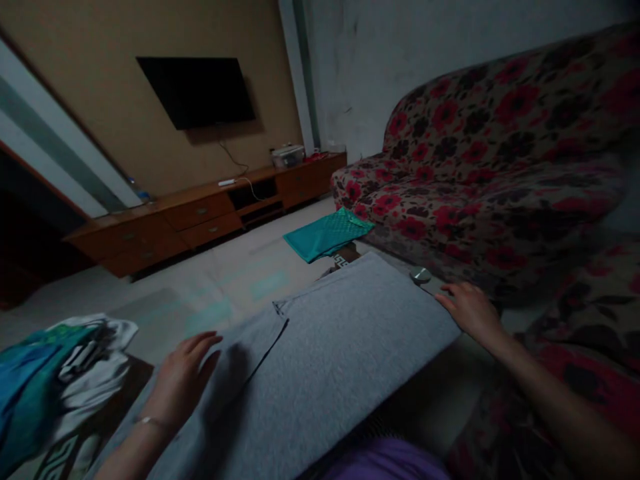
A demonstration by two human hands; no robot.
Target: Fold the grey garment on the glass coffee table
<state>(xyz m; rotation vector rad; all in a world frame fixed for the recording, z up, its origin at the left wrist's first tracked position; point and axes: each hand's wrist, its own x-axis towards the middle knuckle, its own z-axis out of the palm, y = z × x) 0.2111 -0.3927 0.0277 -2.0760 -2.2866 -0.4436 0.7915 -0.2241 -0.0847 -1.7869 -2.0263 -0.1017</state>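
Note:
A grey garment (320, 347) lies spread flat in front of me, with a dark line and a small dark trim on its left half. Over its left part is my left hand (183, 380), fingers stretched out and thumb apart, casting a shadow on the cloth. It holds nothing. At the garment's right edge my right hand (470, 308) is spread with the thumb toward the cloth. Whether the thumb touches the edge I cannot tell. Beside that hand a small round shiny object (420, 275) shows past the garment's border.
A pile of blue, green and white clothes (65, 380) lies at the left. Beyond the grey garment is a folded teal cloth (327, 233). A flowered sofa (465, 167) stands at the right, and a wooden TV cabinet (200, 217) runs along the back wall.

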